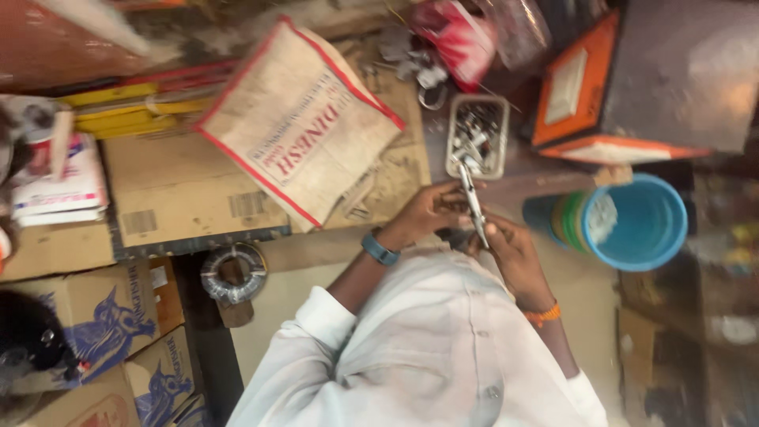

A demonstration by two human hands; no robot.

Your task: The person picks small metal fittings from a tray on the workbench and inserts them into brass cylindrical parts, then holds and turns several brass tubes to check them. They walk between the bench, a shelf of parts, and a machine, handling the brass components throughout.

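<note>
My left hand (427,212), with a blue band on its wrist, and my right hand (514,255), with an orange thread on its wrist, meet in front of my white shirt. Between them they hold a thin metal plier-like tool (473,202) that stands nearly upright in the picture. The fingers of my left hand pinch its middle, while my right hand grips its lower end. The tool's tip points at a small grey tray (454,134) full of metal parts just beyond the hands. Whether a small part is held at the tool is too blurred to tell.
A blue bucket (644,229) stands to the right, with an orange-edged box (581,87) behind it. To the left lie a cream cloth bag with red trim (300,119) on flat cardboard (174,198), a wire coil (233,273) and printed cartons (103,316).
</note>
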